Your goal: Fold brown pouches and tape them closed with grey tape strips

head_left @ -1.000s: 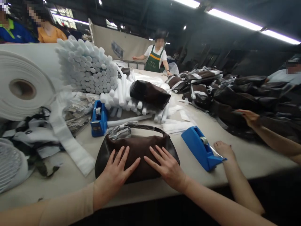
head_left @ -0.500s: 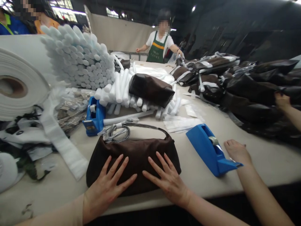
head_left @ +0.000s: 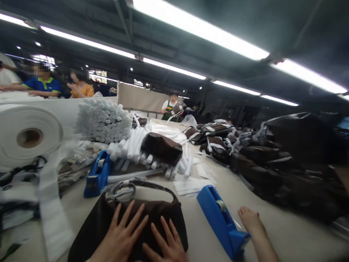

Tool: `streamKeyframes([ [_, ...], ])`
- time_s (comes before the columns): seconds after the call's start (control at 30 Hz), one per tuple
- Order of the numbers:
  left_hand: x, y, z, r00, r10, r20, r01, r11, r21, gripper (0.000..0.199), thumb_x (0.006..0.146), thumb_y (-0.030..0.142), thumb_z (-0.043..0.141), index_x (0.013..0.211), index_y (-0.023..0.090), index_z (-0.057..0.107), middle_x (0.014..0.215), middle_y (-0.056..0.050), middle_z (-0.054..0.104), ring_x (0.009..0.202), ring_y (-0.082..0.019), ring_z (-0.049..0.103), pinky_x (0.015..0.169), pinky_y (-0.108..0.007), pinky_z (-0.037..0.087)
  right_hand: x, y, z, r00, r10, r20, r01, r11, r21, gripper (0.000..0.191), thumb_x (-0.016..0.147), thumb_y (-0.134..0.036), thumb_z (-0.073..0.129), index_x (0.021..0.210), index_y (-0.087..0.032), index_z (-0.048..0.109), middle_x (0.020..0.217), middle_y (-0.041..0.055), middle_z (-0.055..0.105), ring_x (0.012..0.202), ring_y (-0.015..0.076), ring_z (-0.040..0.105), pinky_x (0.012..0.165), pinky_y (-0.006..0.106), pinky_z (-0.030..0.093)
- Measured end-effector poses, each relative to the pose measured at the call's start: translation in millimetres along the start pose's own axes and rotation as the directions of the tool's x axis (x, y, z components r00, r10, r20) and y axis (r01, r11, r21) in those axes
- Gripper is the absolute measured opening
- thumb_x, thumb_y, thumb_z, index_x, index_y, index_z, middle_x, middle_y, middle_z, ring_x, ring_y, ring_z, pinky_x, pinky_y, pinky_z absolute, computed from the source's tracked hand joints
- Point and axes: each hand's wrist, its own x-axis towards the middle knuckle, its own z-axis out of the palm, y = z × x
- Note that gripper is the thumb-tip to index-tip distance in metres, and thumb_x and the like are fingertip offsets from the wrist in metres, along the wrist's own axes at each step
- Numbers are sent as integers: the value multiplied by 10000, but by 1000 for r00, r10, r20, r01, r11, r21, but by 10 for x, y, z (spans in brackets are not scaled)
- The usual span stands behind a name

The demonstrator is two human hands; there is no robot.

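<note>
A dark brown handbag (head_left: 89, 227) lies on the table right before me, its short handle arched at the far side. A coiled, wrapped strap (head_left: 121, 191) rests by the handle's left end. My left hand (head_left: 124, 229) lies flat on the bag's left half, fingers spread. On the right half, my right hand (head_left: 167, 242) is also spread flat, its wrist cut off by the lower frame edge. Neither hand grips anything. Just right of the bag is a blue tape dispenser (head_left: 218, 222), with a co-worker's hand (head_left: 249, 218) on the table beyond it.
Another blue tape dispenser (head_left: 98, 174) stands behind the bag at left. White foam rods (head_left: 133, 149) are heaped behind, with a brown bag (head_left: 162, 147) on top. A large white roll (head_left: 51, 127) is at far left. Wrapped brown bags (head_left: 256, 167) pile up at right.
My view has tilted up, so the table sits lower and ceiling lights show. Both my hands stay spread on the handbag. The person across the table now holds up a bag.
</note>
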Motion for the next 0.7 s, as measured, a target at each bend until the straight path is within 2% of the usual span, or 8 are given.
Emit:
streamKeyframes([
  [0.1, -226, -35, 417, 999, -28, -14, 29, 997, 65, 832, 791, 613, 603, 1503, 380, 243, 1480, -83, 450, 1288, -418, 470, 1055, -610, 308, -73, 12, 133, 998, 44, -51, -46, 999, -28, 561, 861, -360, 672, 1360, -484, 448, 1504, -37, 422, 1394, 324, 368, 1075, 534, 421],
  [0.2, -362, -93, 567, 999, -35, -11, 35, 998, 58, 865, 777, 652, 589, 1505, 393, 202, 1504, -80, 412, 1318, -429, 430, 1036, -603, 314, -41, 25, -3, 999, 17, 48, -19, 999, 38, 575, 881, -389, 644, 1402, -463, 412, 1528, -18, 385, 1408, 327, 340, 1072, 525, 421],
  [0.27, -374, -105, 569, 999, -35, 5, 35, 999, 25, 900, 760, 723, 551, 1508, 380, 188, 1524, -97, 372, 1344, -451, 387, 1018, -622, 323, 89, -9, -234, 979, 66, 194, -98, 982, 164, 552, 878, -477, 624, 1397, -444, 438, 1538, -8, 367, 1412, 343, 326, 1082, 559, 389],
  [0.37, -349, -94, 563, 997, -63, 52, 65, 997, -48, 867, 778, 762, 480, 1502, 379, 194, 1549, -104, 318, 1379, -471, 320, 1024, -663, 297, 481, -118, -628, 871, 268, 412, -414, 852, 320, 509, 827, -651, 587, 1254, -375, 613, 1404, 4, 547, 1361, 325, 415, 1115, 548, 340],
  [0.43, -333, -81, 559, 990, -89, 105, 99, 991, -95, 838, 795, 755, 461, 1498, 372, 211, 1564, -98, 280, 1404, -469, 268, 1048, -686, 251, 808, -171, -821, 826, 362, 433, -525, 772, 358, 569, 806, -685, 582, 1244, -324, 626, 1329, 23, 609, 1345, 289, 439, 1153, 505, 290],
  [0.47, -325, -72, 548, 985, -104, 135, 119, 986, -112, 838, 795, 753, 464, 1497, 365, 223, 1571, -95, 261, 1415, -467, 242, 1062, -695, 222, 955, -175, -878, 832, 378, 405, -526, 770, 362, 631, 796, -683, 594, 1303, -308, 583, 1368, 34, 577, 1374, 279, 398, 1177, 494, 240],
  [0.57, -294, -36, 448, 965, -146, 218, 182, 971, -155, 879, 771, 763, 489, 1498, 322, 264, 1583, -102, 213, 1435, -465, 178, 1090, -708, 152, 1188, -95, -872, 871, 332, 364, -444, 848, 290, 943, 705, -710, 654, 1483, -262, 366, 1566, 79, 305, 1473, 331, 143, 1197, 557, 43],
  [0.7, -298, -51, 213, 950, -146, 276, 216, 945, -244, 1006, 748, 755, 525, 1523, 190, 221, 1593, -143, 158, 1449, -452, 133, 1133, -667, 121, 974, 61, -613, 779, 295, 553, -436, 889, 140, 1116, 634, -789, 634, 1526, -225, 271, 1595, 127, 203, 1465, 414, 80, 1154, 646, 14],
])
